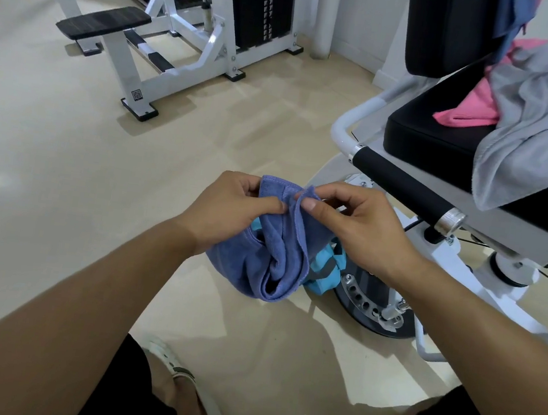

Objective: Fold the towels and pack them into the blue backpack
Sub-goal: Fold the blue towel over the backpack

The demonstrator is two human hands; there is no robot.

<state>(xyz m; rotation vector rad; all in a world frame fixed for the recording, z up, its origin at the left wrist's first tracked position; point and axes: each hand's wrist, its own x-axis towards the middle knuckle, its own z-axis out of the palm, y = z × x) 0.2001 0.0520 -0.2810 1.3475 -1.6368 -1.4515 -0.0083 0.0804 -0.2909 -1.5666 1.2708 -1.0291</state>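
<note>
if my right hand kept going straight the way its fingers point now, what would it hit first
The right hand points leftward, pinching the blue towel at its top edge. Going straight on, it would probably meet the left hand, gripping the same edge, though depth is unclear.

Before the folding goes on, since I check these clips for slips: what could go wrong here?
1. Both hands, left and right, pinch only the blue towel's top edge; it hangs bunched and may fold crooked.
2. The gray towel droops over the seat edge and might slide off.

White gym machine (pixel 189 41) on beige floor (pixel 47 162), black padded seat (pixel 426 136)
</note>
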